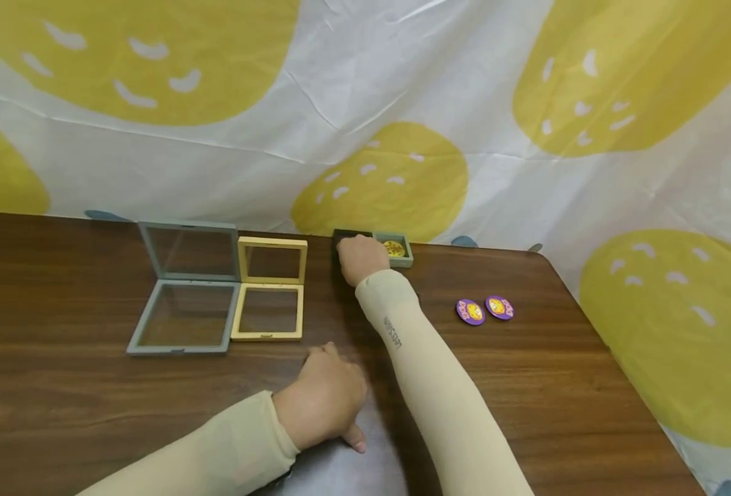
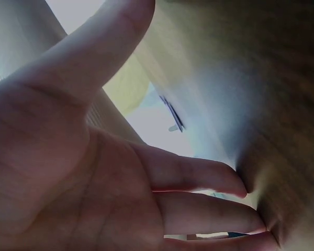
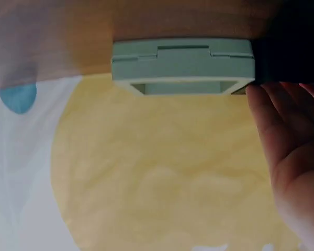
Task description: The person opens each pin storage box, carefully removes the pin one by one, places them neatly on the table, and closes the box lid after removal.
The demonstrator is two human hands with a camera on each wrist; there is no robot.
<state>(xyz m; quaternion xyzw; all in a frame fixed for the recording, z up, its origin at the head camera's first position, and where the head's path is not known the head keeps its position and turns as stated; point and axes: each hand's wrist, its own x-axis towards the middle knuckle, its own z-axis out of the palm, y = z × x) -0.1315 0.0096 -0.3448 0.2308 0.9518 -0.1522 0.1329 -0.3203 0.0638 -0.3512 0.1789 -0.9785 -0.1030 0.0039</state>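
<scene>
At the back of the table my right hand [image 1: 363,260] grips a small black box [image 1: 348,234], its fingers going behind the upper edge in the right wrist view and the thumb hidden. Tight beside it stands a pale green box [image 3: 183,63] with a round yellow disc [image 1: 394,249] showing inside. Nearer to me, my left hand [image 1: 331,396] holds nothing. Its fingers are extended and the fingertips touch the table in the left wrist view, with the thumb spread away.
To the left, a grey-blue frame case [image 1: 144,324] and a cream-yellow one [image 1: 299,313] stand open side by side. Two purple round badges [image 1: 470,312] lie at the right of the brown table [image 1: 557,386]. A white cloth [image 1: 216,158] with yellow shapes hangs behind.
</scene>
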